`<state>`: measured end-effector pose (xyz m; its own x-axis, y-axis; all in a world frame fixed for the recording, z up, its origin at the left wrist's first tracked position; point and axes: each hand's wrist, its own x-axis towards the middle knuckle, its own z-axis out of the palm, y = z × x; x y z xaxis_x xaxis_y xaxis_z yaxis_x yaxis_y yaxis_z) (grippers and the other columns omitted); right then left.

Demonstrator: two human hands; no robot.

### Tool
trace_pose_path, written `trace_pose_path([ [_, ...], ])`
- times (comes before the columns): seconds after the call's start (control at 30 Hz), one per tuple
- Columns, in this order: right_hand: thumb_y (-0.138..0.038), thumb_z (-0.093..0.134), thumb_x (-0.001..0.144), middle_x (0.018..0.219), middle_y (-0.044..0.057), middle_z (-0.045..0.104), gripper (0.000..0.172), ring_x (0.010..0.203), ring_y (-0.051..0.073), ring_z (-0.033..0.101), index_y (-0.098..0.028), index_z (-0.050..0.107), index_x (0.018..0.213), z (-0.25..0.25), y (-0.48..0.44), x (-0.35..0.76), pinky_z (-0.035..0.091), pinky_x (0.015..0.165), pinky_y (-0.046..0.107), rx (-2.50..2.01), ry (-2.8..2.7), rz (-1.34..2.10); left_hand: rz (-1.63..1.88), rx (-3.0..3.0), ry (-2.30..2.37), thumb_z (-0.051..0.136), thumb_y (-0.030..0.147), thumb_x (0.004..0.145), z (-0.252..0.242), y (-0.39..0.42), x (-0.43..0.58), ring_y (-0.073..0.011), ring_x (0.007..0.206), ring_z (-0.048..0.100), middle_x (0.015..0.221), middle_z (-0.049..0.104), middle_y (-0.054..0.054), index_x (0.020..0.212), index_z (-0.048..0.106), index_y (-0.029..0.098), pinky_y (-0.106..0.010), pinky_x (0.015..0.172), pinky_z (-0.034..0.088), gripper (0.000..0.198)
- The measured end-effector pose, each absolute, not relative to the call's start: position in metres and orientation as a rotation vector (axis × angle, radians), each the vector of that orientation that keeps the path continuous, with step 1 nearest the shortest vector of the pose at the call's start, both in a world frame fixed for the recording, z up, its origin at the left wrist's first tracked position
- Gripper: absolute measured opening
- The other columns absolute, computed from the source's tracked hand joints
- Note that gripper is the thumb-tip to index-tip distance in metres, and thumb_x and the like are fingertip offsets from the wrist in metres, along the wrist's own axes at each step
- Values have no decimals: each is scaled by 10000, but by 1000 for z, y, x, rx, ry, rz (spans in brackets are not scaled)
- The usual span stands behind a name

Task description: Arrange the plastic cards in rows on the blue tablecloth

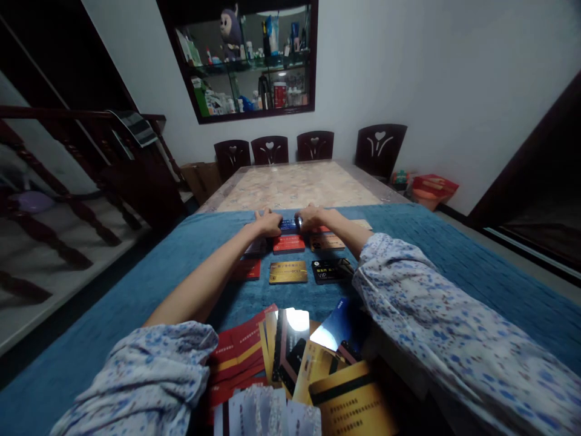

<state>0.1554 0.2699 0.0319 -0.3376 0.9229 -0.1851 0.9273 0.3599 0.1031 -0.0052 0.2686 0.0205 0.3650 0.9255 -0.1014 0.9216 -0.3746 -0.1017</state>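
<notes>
At the far row of cards, both my arms reach forward over the blue cloth. My left hand (269, 221) is at the left edge of a blue card (288, 226), and my right hand (311, 217) is at its right edge. The fingers of both hands are bent around the card between them, partly hidden by the hands. Nearer to me lie a red card (288, 244), a tan card (327, 243), a gold card (288, 272), a black VIP card (332, 270) and another red card (247, 269) partly behind my left forearm.
Close to me lies a loose heap of red cards (240, 348), gold cards (351, 399), a blue card (341, 324) and white cards (267, 415). The blue cloth (172, 260) covers the near table. Chairs (315, 145) stand behind the patterned tabletop (308, 184); a railing (68, 181) is at left.
</notes>
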Motion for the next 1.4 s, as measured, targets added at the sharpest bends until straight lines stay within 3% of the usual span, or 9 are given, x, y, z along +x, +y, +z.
trace_pose_path([
  [0.13,-244,659,696,1131,116,708,487,1225,361,510,-234,680,1183,30,274,151,464,919,487,1693,2382,-31,241,-2577,-1755,620,210,698,20,272,-3,-325,1298,391,1163,651,-103,1109,626,235,-574,1077,307,412],
  [0.3,-241,674,697,1027,122,726,494,1194,349,532,-226,674,1191,27,278,147,465,914,466,1706,2371,-23,278,-2577,-1757,639,215,689,19,275,-2,-331,1292,393,1115,669,-100,990,652,226,-590,1097,290,301],
  [0.67,-239,641,728,1148,158,686,461,1223,372,504,-204,673,1187,27,270,146,473,928,500,1734,2382,-14,304,-2577,-1743,583,104,645,19,272,5,-363,1306,390,1165,651,-136,998,657,188,-692,1088,231,370],
  [1.03,-229,640,736,1221,140,660,533,1260,366,476,-246,620,1269,27,266,150,458,949,519,1722,2397,24,264,-2545,-1681,600,114,675,22,261,3,-363,1340,352,1317,567,-160,1172,610,200,-629,1069,290,504],
  [1.4,-259,604,812,1359,178,552,574,1256,355,434,-206,508,1375,34,242,165,432,929,487,1688,2519,201,30,-2480,-1445,584,125,762,26,226,-6,-354,1302,348,1305,548,-175,1209,589,164,-568,981,329,449],
])
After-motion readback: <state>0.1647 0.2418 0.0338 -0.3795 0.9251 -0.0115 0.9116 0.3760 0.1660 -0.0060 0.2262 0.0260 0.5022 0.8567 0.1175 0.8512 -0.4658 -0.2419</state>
